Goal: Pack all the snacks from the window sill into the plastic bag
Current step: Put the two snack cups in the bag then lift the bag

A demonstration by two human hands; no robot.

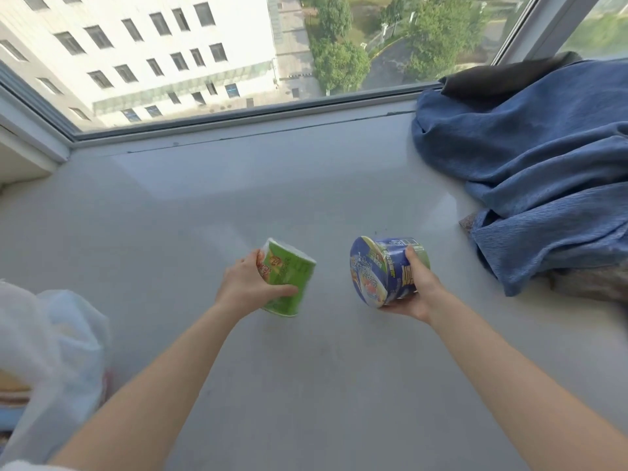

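Observation:
My left hand (246, 285) grips a green snack cup (289, 278), tilted over with its lid toward the upper left, just above the grey window sill (306, 185). My right hand (416, 287) holds a blue noodle bowl (380, 270) on its side, lid facing left, with my thumb over its wall. The translucent white plastic bag (57, 341) sits at the left edge, with packaged things dimly visible inside it.
A blue curtain (530, 164) is bunched on the right end of the sill, with dark fabric behind it. The window frame (238, 115) runs along the back, and glass looks down on buildings and trees.

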